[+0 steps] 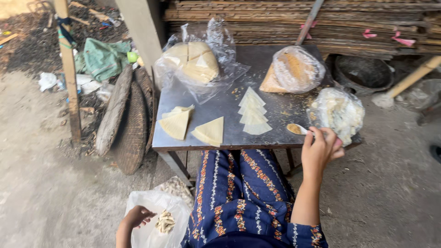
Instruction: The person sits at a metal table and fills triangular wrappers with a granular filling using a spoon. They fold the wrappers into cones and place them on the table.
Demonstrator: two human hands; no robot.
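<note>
Start with the metal table, which fills the middle of the view with your patterned lap just near of it. It is stiff and flat, so the thin pastry pieces can be slid across it rather than pinched up.

Far left on the table sits a clear plastic bag holding a stack of wedge-cut wrapper sheets; it looks soft, floppy and slippery, best taken by the bag mouth. Far right is a tied bag of brownish filling, and right of the table edge a bag of pale shreds, both likely soft and shapeless.

On the bare metal lie two triangular wrappers at the near left and a fan of smaller triangles in the middle. They look thin, light and easy to tear; lift them by a corner or an edge.

Your right hand is closed around the handle of a small spoon, whose bowl, loaded with brown filling, points left and hovers just right of the fanned triangles, near the table's near edge. The load seems loose, so keep the bowl level.

Your left hand is low at the near left, well apart from the table, fingers curled on the rim of a white plastic bag holding folded pieces.
</note>
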